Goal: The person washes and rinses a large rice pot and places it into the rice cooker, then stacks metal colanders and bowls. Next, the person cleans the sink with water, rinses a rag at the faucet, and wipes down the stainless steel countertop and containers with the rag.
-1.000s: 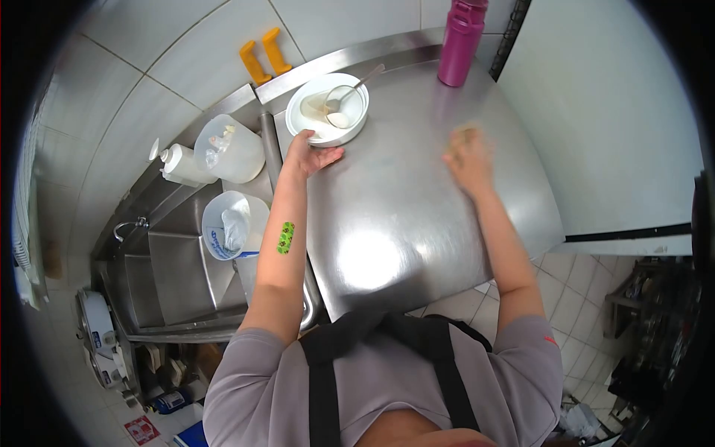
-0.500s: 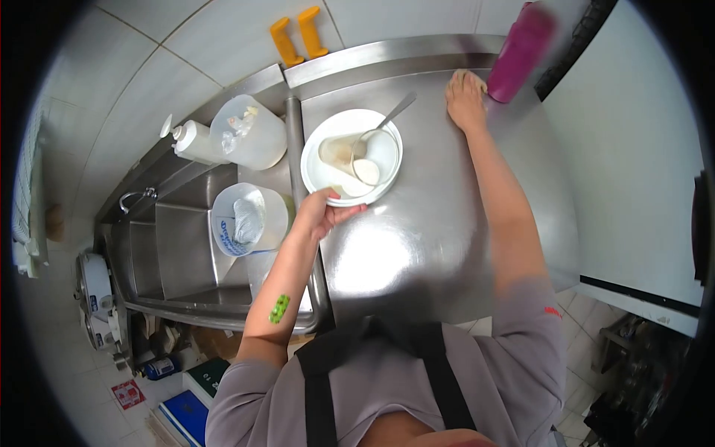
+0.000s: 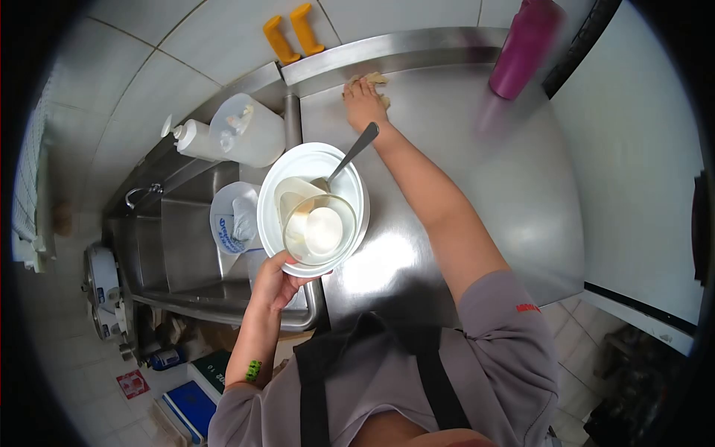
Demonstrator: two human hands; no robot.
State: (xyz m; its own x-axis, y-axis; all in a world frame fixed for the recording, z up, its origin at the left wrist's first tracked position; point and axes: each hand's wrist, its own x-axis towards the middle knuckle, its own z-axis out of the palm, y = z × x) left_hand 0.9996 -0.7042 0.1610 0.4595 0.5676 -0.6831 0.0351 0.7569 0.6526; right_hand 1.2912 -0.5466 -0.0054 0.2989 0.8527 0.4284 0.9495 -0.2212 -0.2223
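Observation:
My left hand grips the near rim of a white bowl, thumb over the edge, raised above the counter's left side. Inside it lie a clear glass on its side, a pale cup-like piece partly hidden by the glass, and a metal spoon whose handle sticks out over the far rim. At the back of the steel counter, my right hand presses down on a crumpled beige cloth, holding it under the fingers.
A purple bottle stands at the counter's back right. On the left are a steel sink, a translucent tub, a white pump bottle and another tub with blue lettering. Two orange holders are on the wall.
My right hand has slid left along the counter's back with the cloth, away from the purple bottle. My left hand has lifted the bowl and brought it closer to me.

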